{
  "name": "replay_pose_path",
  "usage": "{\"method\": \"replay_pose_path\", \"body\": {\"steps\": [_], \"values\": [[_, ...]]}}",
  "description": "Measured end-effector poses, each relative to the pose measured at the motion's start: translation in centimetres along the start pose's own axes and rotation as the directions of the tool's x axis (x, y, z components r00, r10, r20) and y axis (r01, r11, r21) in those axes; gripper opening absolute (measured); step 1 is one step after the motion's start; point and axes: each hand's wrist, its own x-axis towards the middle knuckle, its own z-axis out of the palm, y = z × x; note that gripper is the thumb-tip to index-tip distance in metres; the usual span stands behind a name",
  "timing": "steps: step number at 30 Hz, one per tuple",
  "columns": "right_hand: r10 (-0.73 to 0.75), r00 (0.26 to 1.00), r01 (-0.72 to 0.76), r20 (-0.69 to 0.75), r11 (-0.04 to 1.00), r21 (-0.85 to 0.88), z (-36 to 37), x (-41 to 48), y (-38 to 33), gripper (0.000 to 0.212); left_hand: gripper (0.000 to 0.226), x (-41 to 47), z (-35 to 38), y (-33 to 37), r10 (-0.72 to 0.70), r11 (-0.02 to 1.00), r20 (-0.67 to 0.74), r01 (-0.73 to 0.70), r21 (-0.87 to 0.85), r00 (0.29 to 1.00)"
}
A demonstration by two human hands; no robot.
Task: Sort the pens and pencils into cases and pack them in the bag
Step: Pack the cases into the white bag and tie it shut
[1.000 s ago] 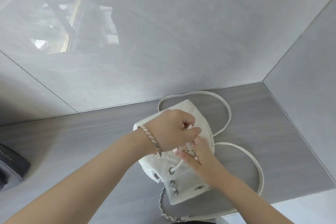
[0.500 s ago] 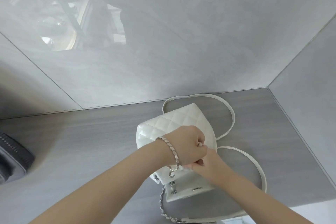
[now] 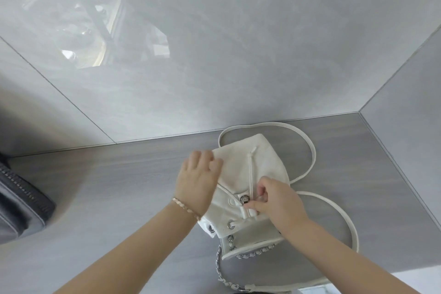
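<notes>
A small white quilted bag (image 3: pixel 265 162) lies on the grey counter, its flap end toward me and its white straps (image 3: pixel 307 143) looped behind and to the right. My left hand (image 3: pixel 198 179), a bracelet on its wrist, rests flat on the bag's left edge with fingers spread. My right hand (image 3: pixel 274 200) pinches the white drawstring (image 3: pixel 250 174) beside the silver clasp (image 3: pixel 244 199) at the bag's mouth. A silver chain (image 3: pixel 226 267) hangs off the near end. No pens, pencils or cases show.
A dark grey zipped bag (image 3: pixel 21 203) sits at the far left edge of the counter (image 3: pixel 119 186). Glossy grey wall tiles (image 3: pixel 214 55) rise right behind the white bag, and a side wall (image 3: pixel 410 126) closes the right. The counter's front edge runs at lower right.
My left hand left the bag's mouth, moved left and opened flat on the bag's side. The right hand now pinches the drawstring by the clasp, and the cord lies stretched over the bag.
</notes>
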Motion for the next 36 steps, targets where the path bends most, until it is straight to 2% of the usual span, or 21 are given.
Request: {"method": "replay_pose_path", "body": {"steps": [1, 3, 4, 7, 8, 10, 12, 16, 18, 21, 23, 25, 27, 28, 29, 31, 36], "values": [[-0.014, 1.0, 0.014, -0.022, 1.0, -0.024, -0.1, 0.0, -0.1, 0.042, 0.018, -0.7, 0.6, 0.9, 0.082, 0.986, 0.022, -0.078, -0.146, 0.996], [-0.041, 0.999, 0.041, 0.012, 0.998, 0.04, -0.4, 0.1, -0.3, 0.037, 0.024, -1.5, 0.6, 2.6, 0.121, 0.887, 0.212, -0.009, -0.462, 0.97], [-0.064, 0.997, 0.058, 0.053, 0.992, 0.11, -0.6, -0.1, -0.4, 0.032, 0.028, -1.8, 0.7, 2.9, 0.127, 0.834, 0.285, 0.053, -0.55, 0.95], [-0.197, 0.958, 0.153, 0.207, 0.965, 0.212, -2.0, -1.7, -0.6, 0.021, 0.026, -1.7, 1.4, 2.7, 0.066, 0.722, 0.321, 0.176, -0.669, 0.945], [-0.216, 0.93, 0.18, 0.299, 0.973, 0.144, -2.3, -2.5, -0.3, 0.027, 0.024, -1.6, 1.4, 2.4, 0.032, 0.697, 0.357, 0.235, -0.677, 0.934], [-0.249, 0.876, 0.324, 0.414, 0.938, -0.121, -2.3, -3.6, 0.8, 0.041, 0.021, -1.2, 1.1, 2.0, 0.013, 0.633, 0.469, 0.356, -0.688, 0.883], [-0.338, 0.873, 0.439, 0.351, 0.858, -0.266, -1.6, -4.0, 1.9, 0.03, 0.022, -1.0, 0.7, 1.8, 0.028, 0.599, 0.533, 0.412, -0.686, 0.846], [-0.531, 0.844, 0.527, 0.073, 0.796, -0.296, -1.2, -3.1, 1.9, 0.019, 0.031, -0.8, -0.5, 2.0, 0.089, 0.557, 0.595, 0.455, -0.695, 0.799], [-0.497, 0.867, 0.492, 0.026, 0.848, -0.194, -2.0, -2.5, 0.0, 0.024, 0.026, -0.8, -1.1, 2.1, 0.129, 0.502, 0.6, 0.469, -0.726, 0.79], [-0.306, 0.949, 0.306, 0.076, 0.952, -0.001, -2.5, -0.8, -1.3, 0.017, 0.044, -0.6, -1.3, 1.4, 0.155, 0.469, 0.632, 0.507, -0.723, 0.759], [-0.2, 0.977, 0.19, 0.075, 0.974, 0.122, -2.0, 0.4, -0.9, 0.018, 0.048, -0.5, -1.3, 1.3, 0.197, 0.519, 0.65, 0.485, -0.704, 0.734], [-0.109, 0.993, 0.093, 0.056, 0.968, 0.234, -1.5, 1.1, -0.4, 0.024, 0.036, -0.4, -0.8, 1.5, 0.178, 0.6, 0.685, 0.474, -0.645, 0.707], [-0.041, 0.997, 0.022, 0.058, 0.954, 0.3, -1.1, 1.5, 0.3, 0.026, 0.023, -0.2, -0.4, 1.8, 0.114, 0.645, 0.694, 0.479, -0.596, 0.711], [-0.03, 0.998, 0.013, 0.053, 0.954, 0.3, -1.2, 1.7, 0.6, 0.035, 0.015, -0.1, -0.1, 2.0, 0.089, 0.638, 0.691, 0.492, -0.592, 0.717], [-0.028, 0.998, 0.013, 0.048, 0.958, 0.286, -1.3, 1.9, 1.0, 0.041, 0.017, 0.0, 0.1, 2.2, 0.076, 0.63, 0.688, 0.5, -0.594, 0.722], [-0.023, 0.999, 0.009, 0.046, 0.956, 0.294, -1.7, 2.3, 1.7, 0.035, 0.03, 0.4, 0.3, 2.9, 0.06, 0.629, 0.679, 0.501, -0.595, 0.732], [-0.073, 0.995, 0.043, 0.069, 0.931, 0.364, -2.3, 2.4, 2.4, 0.034, 0.029, 0.8, 1.1, 3.8, 0.014, 0.638, 0.638, 0.484, -0.599, 0.77]]}}
